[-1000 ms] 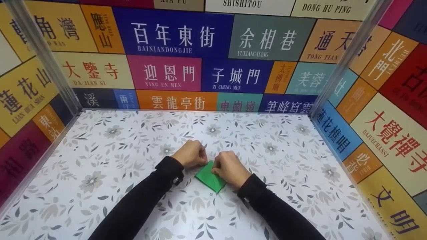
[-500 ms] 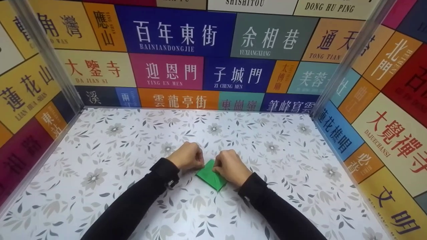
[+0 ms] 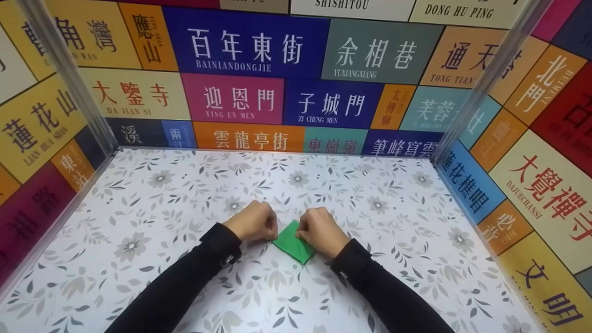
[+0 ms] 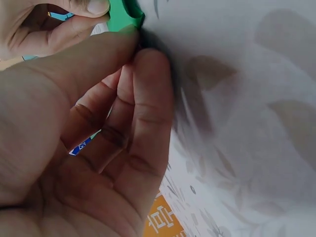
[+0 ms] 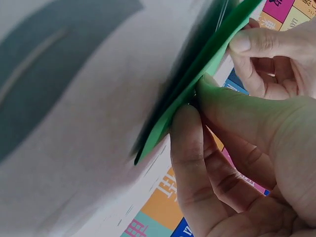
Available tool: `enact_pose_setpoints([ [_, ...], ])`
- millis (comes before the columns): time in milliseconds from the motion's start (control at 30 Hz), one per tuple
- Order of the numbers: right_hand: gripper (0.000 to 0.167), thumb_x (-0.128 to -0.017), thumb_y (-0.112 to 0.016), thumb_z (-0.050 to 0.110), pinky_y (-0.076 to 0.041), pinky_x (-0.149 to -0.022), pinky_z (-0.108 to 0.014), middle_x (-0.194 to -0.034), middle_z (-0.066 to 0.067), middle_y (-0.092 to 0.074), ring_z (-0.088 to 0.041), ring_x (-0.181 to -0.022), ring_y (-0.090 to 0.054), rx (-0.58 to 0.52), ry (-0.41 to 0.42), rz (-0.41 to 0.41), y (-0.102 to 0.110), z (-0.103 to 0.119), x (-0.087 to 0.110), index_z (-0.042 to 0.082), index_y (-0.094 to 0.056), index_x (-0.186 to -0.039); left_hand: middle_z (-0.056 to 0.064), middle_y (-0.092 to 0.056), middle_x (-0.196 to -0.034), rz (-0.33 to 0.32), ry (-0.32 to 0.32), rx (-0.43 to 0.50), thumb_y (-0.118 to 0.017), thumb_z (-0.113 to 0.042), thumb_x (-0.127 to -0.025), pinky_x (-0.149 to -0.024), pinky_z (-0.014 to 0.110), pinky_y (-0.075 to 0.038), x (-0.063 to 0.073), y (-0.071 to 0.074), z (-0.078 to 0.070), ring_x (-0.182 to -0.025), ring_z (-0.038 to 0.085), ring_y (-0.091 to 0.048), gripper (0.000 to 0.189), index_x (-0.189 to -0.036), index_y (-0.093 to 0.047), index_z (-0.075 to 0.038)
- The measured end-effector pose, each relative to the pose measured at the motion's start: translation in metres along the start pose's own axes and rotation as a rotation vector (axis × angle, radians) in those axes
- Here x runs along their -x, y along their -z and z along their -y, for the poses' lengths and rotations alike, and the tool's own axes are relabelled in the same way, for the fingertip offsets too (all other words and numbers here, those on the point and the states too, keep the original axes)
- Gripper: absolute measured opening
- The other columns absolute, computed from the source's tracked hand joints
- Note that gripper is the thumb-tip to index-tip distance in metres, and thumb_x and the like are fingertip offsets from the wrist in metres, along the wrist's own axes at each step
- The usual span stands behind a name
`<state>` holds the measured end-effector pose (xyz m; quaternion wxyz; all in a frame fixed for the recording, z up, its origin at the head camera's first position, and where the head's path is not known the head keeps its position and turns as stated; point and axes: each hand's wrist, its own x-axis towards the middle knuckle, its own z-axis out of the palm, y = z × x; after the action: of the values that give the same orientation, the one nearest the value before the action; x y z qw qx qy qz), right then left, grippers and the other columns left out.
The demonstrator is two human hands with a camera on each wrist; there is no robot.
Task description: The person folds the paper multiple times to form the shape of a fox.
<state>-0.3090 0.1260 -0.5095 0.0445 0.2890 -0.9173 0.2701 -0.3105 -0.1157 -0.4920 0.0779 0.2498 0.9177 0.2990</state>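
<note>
A folded green sheet of paper (image 3: 292,245) lies at a slant on the patterned table, its layers visible along one edge in the right wrist view. My left hand (image 3: 255,220) is at the paper's left corner; the left wrist view has its thumb and forefinger together on the green edge (image 4: 121,15). On the other side, my right hand (image 3: 322,231) pinches the paper's upper right part. Its thumb presses on the green paper (image 5: 197,84) with the forefinger beside it in the right wrist view. Part of the sheet is hidden under the right fingers.
White table covering (image 3: 185,194) with grey flowers and leaves spreads around the hands. Upright panels with coloured Chinese-lettered blocks (image 3: 231,99) enclose the back and both sides. Clear corner strips (image 3: 481,88) join the panels.
My left hand has slid left and slightly nearer along the paper's upper left edge, to its left corner. The right hand stays at nearly the same place on the sheet.
</note>
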Motion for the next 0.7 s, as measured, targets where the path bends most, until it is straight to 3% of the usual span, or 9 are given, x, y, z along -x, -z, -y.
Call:
enact_pose_setpoints([
  [367, 0.015, -0.091, -0.095, 0.0, -0.059, -0.067, -0.03, -0.075, -0.004, -0.082, -0.014, -0.068, -0.068, -0.014, 0.001, 0.005, 0.001, 0.0, 0.001, 0.006, -0.087, -0.08, 0.001, -0.08, -0.075, -0.017, -0.035, -0.025, -0.09, 0.002, -0.086, -0.066, 0.022, -0.056, 0.018, -0.002, 0.004, -0.065, 0.005, -0.061, 0.011, -0.084, -0.085, -0.008],
  [700, 0.017, -0.089, -0.095, -0.002, -0.058, -0.066, -0.03, -0.074, -0.004, -0.081, -0.016, -0.069, -0.07, -0.016, 0.015, -0.015, 0.0, 0.0, 0.001, 0.006, -0.086, -0.078, 0.001, -0.08, -0.076, -0.039, -0.022, -0.009, -0.092, 0.001, -0.085, -0.067, 0.024, -0.058, 0.018, -0.003, 0.003, -0.066, 0.006, -0.063, 0.012, -0.084, -0.085, -0.008],
])
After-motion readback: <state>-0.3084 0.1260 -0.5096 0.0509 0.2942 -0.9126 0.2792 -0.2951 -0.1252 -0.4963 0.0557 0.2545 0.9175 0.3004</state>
